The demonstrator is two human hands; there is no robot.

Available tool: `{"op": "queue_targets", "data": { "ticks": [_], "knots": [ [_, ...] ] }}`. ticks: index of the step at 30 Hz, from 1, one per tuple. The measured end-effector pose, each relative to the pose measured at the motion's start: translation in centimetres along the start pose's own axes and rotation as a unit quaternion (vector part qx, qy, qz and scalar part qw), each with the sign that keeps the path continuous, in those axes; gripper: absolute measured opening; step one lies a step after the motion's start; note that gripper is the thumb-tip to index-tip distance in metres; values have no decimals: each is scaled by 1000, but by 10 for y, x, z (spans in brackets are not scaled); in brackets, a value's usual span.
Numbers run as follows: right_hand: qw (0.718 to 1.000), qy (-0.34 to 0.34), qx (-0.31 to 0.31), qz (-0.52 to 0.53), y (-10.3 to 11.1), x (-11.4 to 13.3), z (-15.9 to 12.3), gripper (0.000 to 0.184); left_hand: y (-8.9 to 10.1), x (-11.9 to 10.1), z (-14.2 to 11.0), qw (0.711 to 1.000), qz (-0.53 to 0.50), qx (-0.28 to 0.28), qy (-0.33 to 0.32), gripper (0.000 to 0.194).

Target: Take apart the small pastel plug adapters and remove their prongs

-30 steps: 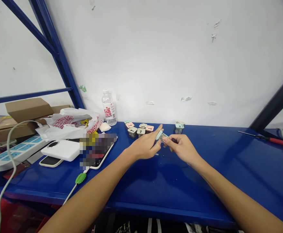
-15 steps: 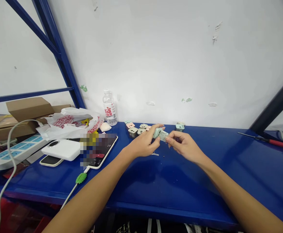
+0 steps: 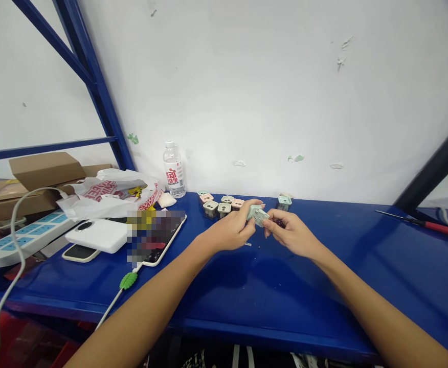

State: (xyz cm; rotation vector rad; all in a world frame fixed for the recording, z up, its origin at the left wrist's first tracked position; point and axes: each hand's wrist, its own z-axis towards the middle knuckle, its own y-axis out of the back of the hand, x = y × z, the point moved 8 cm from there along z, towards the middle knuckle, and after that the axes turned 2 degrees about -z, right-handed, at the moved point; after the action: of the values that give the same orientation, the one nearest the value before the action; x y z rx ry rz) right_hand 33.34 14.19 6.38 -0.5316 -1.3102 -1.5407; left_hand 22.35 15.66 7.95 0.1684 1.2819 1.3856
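Note:
My left hand (image 3: 229, 231) and my right hand (image 3: 290, 232) meet above the middle of the blue shelf (image 3: 323, 276). Between their fingertips they pinch a small pale green square plastic part (image 3: 257, 214). Both hands are closed on it, the left from the left side, the right from the right. Just behind them several similar small square parts (image 3: 220, 203) in green, pink and beige stand in a cluster near the wall. One more pale green part (image 3: 284, 202) stands apart to the right of that cluster.
A water bottle (image 3: 173, 171) stands by the wall. To the left lie a phone (image 3: 158, 237) on a cable, a white device (image 3: 97, 235), a plastic bag (image 3: 111, 197), a power strip (image 3: 20, 239) and cardboard boxes (image 3: 40, 176). A red-handled screwdriver (image 3: 425, 223) lies far right.
Both hands stayed together at the shelf's middle, shifting slightly while turning the small green part between their fingers. Nothing else moved.

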Motion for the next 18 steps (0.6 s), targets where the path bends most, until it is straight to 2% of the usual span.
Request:
{"op": "queue_targets", "data": {
  "ticks": [18],
  "knots": [
    [1000, -5, 5, -15, -1, 3, -1, 41, 1, 1, -1, 1000, 8, 11, 22, 45]
  ]
}}
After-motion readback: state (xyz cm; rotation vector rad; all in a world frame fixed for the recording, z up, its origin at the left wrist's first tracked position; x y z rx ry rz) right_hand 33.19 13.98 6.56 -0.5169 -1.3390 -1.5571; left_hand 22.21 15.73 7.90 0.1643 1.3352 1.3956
